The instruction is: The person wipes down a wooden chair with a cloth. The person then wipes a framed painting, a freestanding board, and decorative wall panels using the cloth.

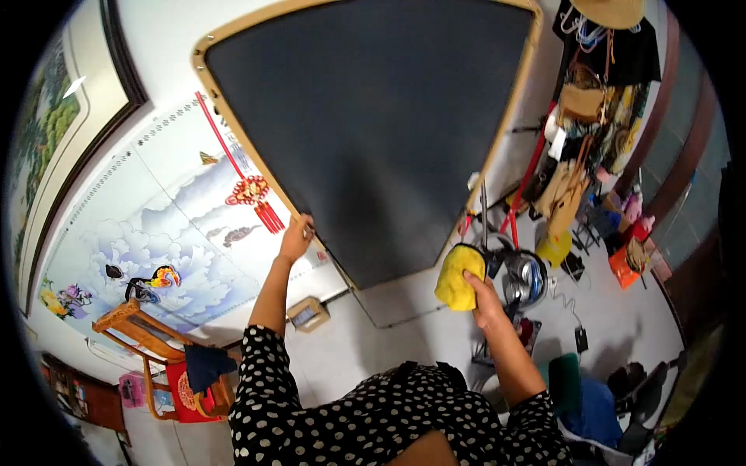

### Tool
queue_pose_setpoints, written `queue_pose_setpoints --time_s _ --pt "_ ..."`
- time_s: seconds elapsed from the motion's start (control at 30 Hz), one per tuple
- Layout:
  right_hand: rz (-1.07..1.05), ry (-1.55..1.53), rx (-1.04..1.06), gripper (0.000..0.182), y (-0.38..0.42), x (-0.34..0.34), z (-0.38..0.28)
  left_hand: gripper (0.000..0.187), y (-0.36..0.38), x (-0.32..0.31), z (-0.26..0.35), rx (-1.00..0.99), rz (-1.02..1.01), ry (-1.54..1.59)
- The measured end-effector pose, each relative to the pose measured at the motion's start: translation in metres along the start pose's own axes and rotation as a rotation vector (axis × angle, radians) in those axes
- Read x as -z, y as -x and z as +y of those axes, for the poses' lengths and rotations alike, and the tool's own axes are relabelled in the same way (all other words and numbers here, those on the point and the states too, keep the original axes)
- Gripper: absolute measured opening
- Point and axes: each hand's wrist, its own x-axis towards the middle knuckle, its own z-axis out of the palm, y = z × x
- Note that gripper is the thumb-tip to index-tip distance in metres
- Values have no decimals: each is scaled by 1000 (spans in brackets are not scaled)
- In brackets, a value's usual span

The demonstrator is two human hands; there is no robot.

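A large blackboard [381, 116] with a light wooden frame stands in front of me, its dark face smooth and a faint shadow on its lower half. My left hand [297, 237] is closed round the left edge of the frame, low down. In my right hand [483, 299] is a folded yellow cloth [458, 279], pinched between thumb and fingers. The cloth hangs close to the board's lower right corner, apart from its face. My right fingers are partly hidden behind the cloth.
At left are a wooden chair [148, 342] with a red seat and a flower-painted wall panel [179, 225]. A small cardboard box [308, 314] lies on the floor. To the right, bags [563, 198] hang on a rack near a fan-like appliance [524, 276] and a cable.
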Motion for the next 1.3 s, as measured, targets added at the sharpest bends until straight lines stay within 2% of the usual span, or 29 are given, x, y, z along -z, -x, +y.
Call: queue_pose_setpoints --time_s 0.03,0.1,0.13,0.17,0.23,0.3,0.37,0.43,0.5,0.57,0.6,0.73,0.9,0.97,1.0,1.1,1.13,1.17,1.23,1.3 --pt "25 -10 78 53 -8 -19 -17 30 0 3 1 8 -33 -61" --pt "-37 4 246 55 -29 -51 -55 28 -1 14 14 -37 37 18" --pt "-25 31 379 56 -35 -71 -77 39 -6 23 29 -121 191 -32" --pt "-11 53 512 57 -39 -92 -98 44 -14 38 45 -89 326 9" --pt "38 36 718 46 -51 -125 -135 55 -30 67 69 -24 587 98" --pt "117 -9 957 46 -62 -156 -168 64 -56 95 70 40 651 292" --pt "229 -5 1198 46 -90 -170 -197 60 -82 122 86 54 617 449" --pt "242 35 1272 55 -102 -183 -228 59 -101 134 99 105 479 686" --pt "569 319 1413 61 -130 -188 -255 47 -110 138 115 102 384 727" --pt "631 483 1477 65 -153 -191 -273 44 -112 129 109 185 280 673" --pt "612 480 1480 66 -176 -189 -281 40 -113 119 105 183 379 643" --pt "538 604 1434 68 -221 -190 -302 33 -114 115 117 173 488 608" --pt "397 623 1383 66 -264 -179 -338 28 -113 103 143 179 509 496" --pt "306 619 1367 63 -319 -153 -358 27 -119 91 151 168 480 426" --pt "131 486 1289 61 -306 -154 -360 28 -123 88 162 127 529 410" --pt "24 232 986 59 -243 -189 -346 28 -125 82 169 205 533 434" --pt "261 478 1249 56 -250 -196 -337 28 -124 83 172 210 522 423" --pt "519 583 1420 50 -289 -195 -335 28 -121 86 175 216 515 410" --pt "561 537 1462 54 -245 -233 -308 28 -117 85 168 174 488 406" --pt "421 618 1648 58 -204 -275 -270 28 -113 90 169 261 420 381"
